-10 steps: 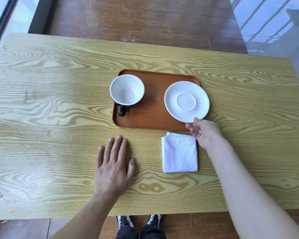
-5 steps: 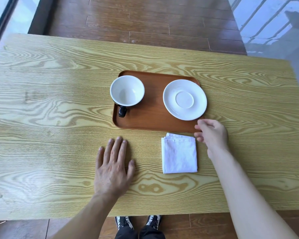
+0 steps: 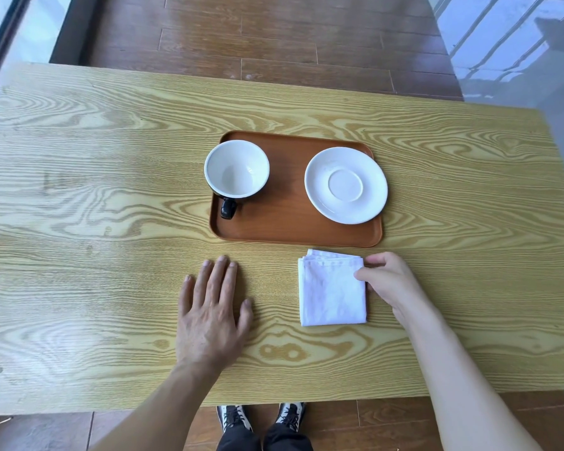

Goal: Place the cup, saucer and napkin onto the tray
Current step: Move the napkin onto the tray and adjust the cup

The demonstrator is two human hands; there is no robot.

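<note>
A brown tray lies in the middle of the wooden table. On its left side stands a cup, white inside and black outside, with its handle toward me. A white saucer rests on the tray's right side, its rim reaching over the tray's right edge. A folded white napkin lies on the table just in front of the tray. My right hand is at the napkin's right edge, thumb and fingers touching its upper right corner. My left hand lies flat on the table, fingers spread, left of the napkin.
The table is light wood with strong grain; its near edge runs just above my shoes. Dark wooden floor lies beyond the far edge.
My right hand let go of the saucer, which now rests on the tray, and drew back down to the napkin's right edge. The left hand has stayed flat in place.
</note>
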